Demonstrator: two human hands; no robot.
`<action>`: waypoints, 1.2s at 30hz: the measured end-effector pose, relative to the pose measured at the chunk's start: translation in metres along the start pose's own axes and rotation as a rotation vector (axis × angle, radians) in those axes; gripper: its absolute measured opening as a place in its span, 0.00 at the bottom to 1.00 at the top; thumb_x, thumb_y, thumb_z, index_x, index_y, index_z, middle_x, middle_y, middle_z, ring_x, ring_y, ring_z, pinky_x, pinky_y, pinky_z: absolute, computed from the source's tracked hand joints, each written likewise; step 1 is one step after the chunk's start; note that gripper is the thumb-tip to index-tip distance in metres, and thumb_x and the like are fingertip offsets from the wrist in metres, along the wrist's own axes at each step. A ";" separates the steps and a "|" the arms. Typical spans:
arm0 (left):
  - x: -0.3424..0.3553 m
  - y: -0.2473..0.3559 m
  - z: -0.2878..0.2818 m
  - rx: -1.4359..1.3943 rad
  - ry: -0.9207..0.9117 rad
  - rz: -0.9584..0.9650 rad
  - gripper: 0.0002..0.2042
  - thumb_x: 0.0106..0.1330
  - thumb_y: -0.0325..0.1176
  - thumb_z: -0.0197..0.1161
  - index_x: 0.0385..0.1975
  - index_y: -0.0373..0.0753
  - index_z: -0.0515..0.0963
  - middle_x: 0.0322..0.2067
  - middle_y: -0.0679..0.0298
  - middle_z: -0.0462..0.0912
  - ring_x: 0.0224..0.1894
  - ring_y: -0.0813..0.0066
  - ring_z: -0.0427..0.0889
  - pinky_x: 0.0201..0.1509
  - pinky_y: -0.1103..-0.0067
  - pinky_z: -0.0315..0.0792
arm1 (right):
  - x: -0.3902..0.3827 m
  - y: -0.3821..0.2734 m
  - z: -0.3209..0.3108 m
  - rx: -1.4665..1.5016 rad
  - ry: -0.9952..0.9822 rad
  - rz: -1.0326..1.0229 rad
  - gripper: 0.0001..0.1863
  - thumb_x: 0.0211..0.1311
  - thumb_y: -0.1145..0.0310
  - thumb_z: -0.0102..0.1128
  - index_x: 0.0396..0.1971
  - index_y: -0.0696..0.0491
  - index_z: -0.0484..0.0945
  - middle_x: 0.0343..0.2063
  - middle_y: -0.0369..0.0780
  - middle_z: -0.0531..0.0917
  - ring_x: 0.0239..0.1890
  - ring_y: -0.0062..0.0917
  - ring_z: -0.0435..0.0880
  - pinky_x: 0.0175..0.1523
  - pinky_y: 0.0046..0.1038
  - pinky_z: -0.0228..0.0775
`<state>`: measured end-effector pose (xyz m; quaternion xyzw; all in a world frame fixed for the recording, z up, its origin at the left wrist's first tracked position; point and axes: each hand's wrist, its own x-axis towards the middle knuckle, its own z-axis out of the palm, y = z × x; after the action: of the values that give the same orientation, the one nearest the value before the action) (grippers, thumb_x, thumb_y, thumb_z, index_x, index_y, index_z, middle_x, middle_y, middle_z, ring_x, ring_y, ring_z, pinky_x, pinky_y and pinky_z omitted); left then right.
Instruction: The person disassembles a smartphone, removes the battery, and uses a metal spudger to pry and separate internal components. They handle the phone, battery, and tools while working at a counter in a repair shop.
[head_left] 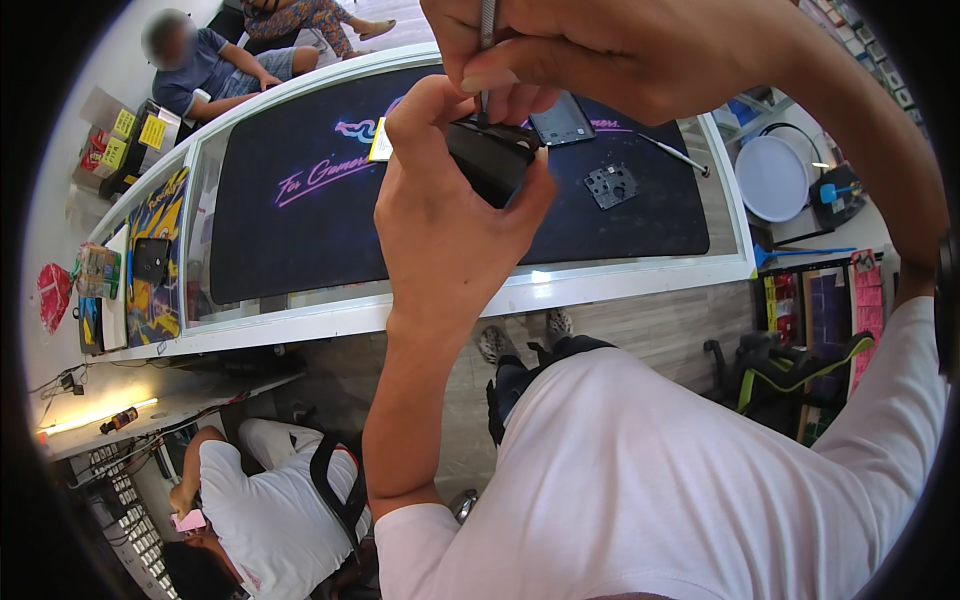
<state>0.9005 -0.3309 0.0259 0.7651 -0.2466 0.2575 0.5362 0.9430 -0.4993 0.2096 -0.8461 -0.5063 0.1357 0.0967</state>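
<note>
My left hand (440, 215) is closed around a dark phone body (488, 165), held up above the mat and tilted. In my right hand (620, 60) is a slim metal screwdriver (488, 22) with a knurled handle, pinched upright. Its lower end points down at the phone's upper edge, and my fingers partly hide the contact. Beyond the phone, a dark rectangular phone panel (562, 122) lies on the mat. To its right rests a dark, irregular phone part with a round cutout (611, 186). A white and yellow piece (380, 140) shows partly behind my left hand.
A black printed mat (300, 235) covers the white-framed glass counter (350, 322). Another screwdriver (675, 155) lies at the mat's right. A round white lamp-like disc (775, 178) stands beyond. One person (215, 70) sits across the counter, another (275, 505) at lower left.
</note>
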 end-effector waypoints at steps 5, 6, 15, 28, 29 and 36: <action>0.000 -0.001 0.000 0.018 0.005 0.060 0.39 0.56 0.29 0.81 0.64 0.43 0.61 0.48 0.51 0.84 0.48 0.54 0.89 0.49 0.66 0.82 | 0.001 0.017 0.008 0.084 0.088 -0.102 0.11 0.83 0.67 0.49 0.45 0.61 0.72 0.27 0.47 0.85 0.29 0.36 0.88 0.37 0.34 0.78; 0.000 -0.001 -0.001 0.013 0.006 0.063 0.39 0.56 0.29 0.81 0.64 0.44 0.61 0.48 0.51 0.84 0.48 0.54 0.89 0.50 0.67 0.82 | 0.001 0.018 0.007 0.118 0.090 -0.103 0.12 0.83 0.67 0.49 0.45 0.61 0.73 0.28 0.48 0.85 0.30 0.36 0.88 0.38 0.34 0.79; -0.002 -0.005 -0.005 0.037 0.009 0.031 0.39 0.57 0.30 0.81 0.63 0.42 0.60 0.48 0.51 0.83 0.49 0.53 0.89 0.51 0.66 0.82 | 0.002 0.020 0.011 0.260 0.030 -0.001 0.16 0.84 0.62 0.48 0.46 0.62 0.75 0.32 0.48 0.85 0.34 0.36 0.88 0.40 0.37 0.78; -0.001 -0.004 -0.002 0.023 0.021 0.073 0.41 0.55 0.29 0.82 0.64 0.41 0.59 0.48 0.55 0.83 0.50 0.56 0.89 0.52 0.68 0.82 | 0.000 0.004 0.005 0.168 0.050 -0.004 0.18 0.85 0.61 0.46 0.46 0.63 0.75 0.32 0.48 0.84 0.34 0.36 0.86 0.41 0.38 0.77; -0.001 -0.003 -0.002 0.024 0.013 0.048 0.41 0.55 0.28 0.82 0.64 0.41 0.59 0.49 0.55 0.82 0.51 0.57 0.89 0.53 0.69 0.82 | -0.001 0.004 0.005 0.177 0.056 0.000 0.18 0.85 0.61 0.46 0.46 0.63 0.75 0.32 0.48 0.84 0.34 0.36 0.86 0.41 0.38 0.76; -0.003 -0.004 -0.004 -0.007 0.001 0.037 0.40 0.55 0.28 0.83 0.63 0.40 0.61 0.53 0.53 0.80 0.52 0.58 0.88 0.56 0.71 0.81 | 0.000 0.003 0.005 0.252 0.106 0.021 0.18 0.85 0.61 0.46 0.45 0.63 0.75 0.32 0.48 0.84 0.35 0.36 0.86 0.42 0.38 0.76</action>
<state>0.9006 -0.3256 0.0222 0.7583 -0.2613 0.2672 0.5341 0.9436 -0.5002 0.2041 -0.8385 -0.4705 0.1545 0.2273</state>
